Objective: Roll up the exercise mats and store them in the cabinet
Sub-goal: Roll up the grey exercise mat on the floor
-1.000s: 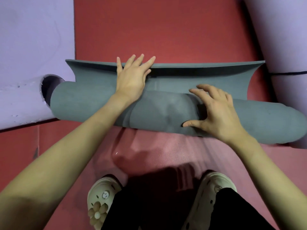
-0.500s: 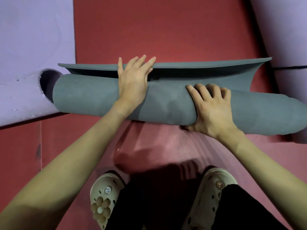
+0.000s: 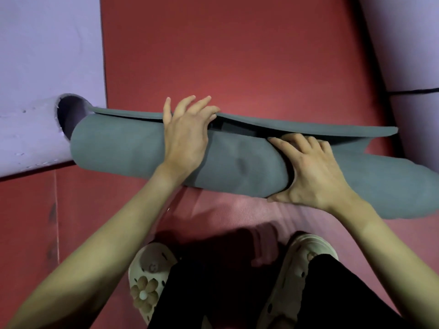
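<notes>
A grey exercise mat [image 3: 118,148] lies crosswise in front of me, rolled into a thick tube. Its last free flap [image 3: 308,129] arches over the far side of the roll. My left hand [image 3: 185,136] lies on top of the roll near the middle, with its fingertips on the flap's edge. My right hand [image 3: 313,172] presses on the roll's right half, fingers spread and tucked under the flap, thumb low on the near side. The roll's right end is wider and looser than its left end. No cabinet is in view.
The roll rests on a pink mat [image 3: 225,210] over red floor padding [image 3: 225,55]. A rolled purple mat [image 3: 35,129] lies at the left, its open end beside the grey roll. More purple mat [image 3: 408,43] is at the right. My shoes [image 3: 147,281] stand just behind the roll.
The grey roll has turned away from me and the free flap has grown shorter. My right hand slid up onto the top of the roll, and my left fingertips reached the flap's edge.
</notes>
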`<state>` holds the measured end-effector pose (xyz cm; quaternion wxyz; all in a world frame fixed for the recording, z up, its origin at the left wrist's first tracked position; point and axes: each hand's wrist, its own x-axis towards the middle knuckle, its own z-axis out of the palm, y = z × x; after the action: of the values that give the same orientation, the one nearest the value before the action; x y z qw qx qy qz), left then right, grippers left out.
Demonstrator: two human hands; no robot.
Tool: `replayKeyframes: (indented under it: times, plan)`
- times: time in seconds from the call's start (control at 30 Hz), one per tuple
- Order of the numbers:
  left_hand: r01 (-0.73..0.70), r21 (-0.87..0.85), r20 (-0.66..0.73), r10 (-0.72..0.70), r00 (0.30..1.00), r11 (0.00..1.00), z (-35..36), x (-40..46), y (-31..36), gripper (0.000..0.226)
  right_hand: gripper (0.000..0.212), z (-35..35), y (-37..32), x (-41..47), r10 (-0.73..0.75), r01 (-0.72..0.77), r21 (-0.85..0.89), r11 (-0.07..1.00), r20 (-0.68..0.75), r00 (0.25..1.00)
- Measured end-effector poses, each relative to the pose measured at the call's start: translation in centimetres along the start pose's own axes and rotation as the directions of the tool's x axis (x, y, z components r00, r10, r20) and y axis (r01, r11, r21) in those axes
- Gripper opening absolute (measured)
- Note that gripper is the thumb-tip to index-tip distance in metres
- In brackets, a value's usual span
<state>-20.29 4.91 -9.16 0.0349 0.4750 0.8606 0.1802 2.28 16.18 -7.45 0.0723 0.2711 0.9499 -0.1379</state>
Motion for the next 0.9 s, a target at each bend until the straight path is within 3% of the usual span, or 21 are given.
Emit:
replayKeyframes:
  times: [0.13, 0.2, 0.3, 0.4, 0.47, 0.6, 0.67, 0.8, 0.9]
  plan:
    - [-0.042, -0.054, -0.015, 0.041, 0.999, 0.998, 0.4, 0.7, -0.8, 0.028, 0.114, -0.7, 0.4, -0.7, 0.066, -0.039, 0.108, 0.993, -0.256, 0.964]
    - [-0.050, -0.114, -0.029, 0.047, 0.998, 0.992, 0.8, 0.7, -1.2, 0.026, 0.121, -0.7, 0.4, -0.7, 0.120, -0.088, 0.115, 0.989, -0.308, 0.944]
    - [-0.121, -0.152, -0.053, 0.114, 0.992, 0.981, 0.9, 0.6, -2.1, 0.028, 0.148, -0.7, 0.7, -0.1, 0.218, -0.207, 0.069, 0.976, -0.248, 0.944]
    - [-0.162, -0.209, 0.010, 0.168, 0.986, 0.964, 0.7, 0.7, -2.8, 0.035, 0.163, -1.7, 1.0, 0.8, 0.286, -0.286, -0.006, 0.958, -0.042, 0.957]
    - [-0.194, -0.221, 0.037, 0.207, 0.978, 0.956, 0.3, 0.6, -2.8, 0.032, 0.153, -2.2, 1.1, 1.0, 0.282, -0.280, -0.040, 0.959, 0.060, 0.958]
    - [-0.197, -0.235, 0.180, 0.242, 0.954, 0.952, -2.3, 1.3, -1.9, 0.031, 0.125, -1.9, 0.7, 0.1, 0.242, -0.243, -0.042, 0.969, -0.023, 0.970]
    - [-0.240, -0.220, 0.322, 0.303, 0.897, 0.945, -3.5, 1.8, -0.5, 0.050, 0.123, -1.3, 0.8, -0.3, 0.223, -0.223, 0.015, 0.975, -0.088, 0.971]
    - [-0.362, -0.178, 0.614, 0.391, 0.686, 0.915, -2.5, 2.4, 3.9, 0.112, 0.111, -1.0, 1.7, -1.0, 0.132, -0.115, 0.098, 0.988, -0.185, 0.974]
    - [-0.454, -0.144, 0.692, 0.417, 0.589, 0.879, -1.4, 3.2, 6.9, 0.116, 0.095, -1.9, 3.1, -1.6, 0.120, -0.087, 0.204, 0.975, -0.154, 0.981]
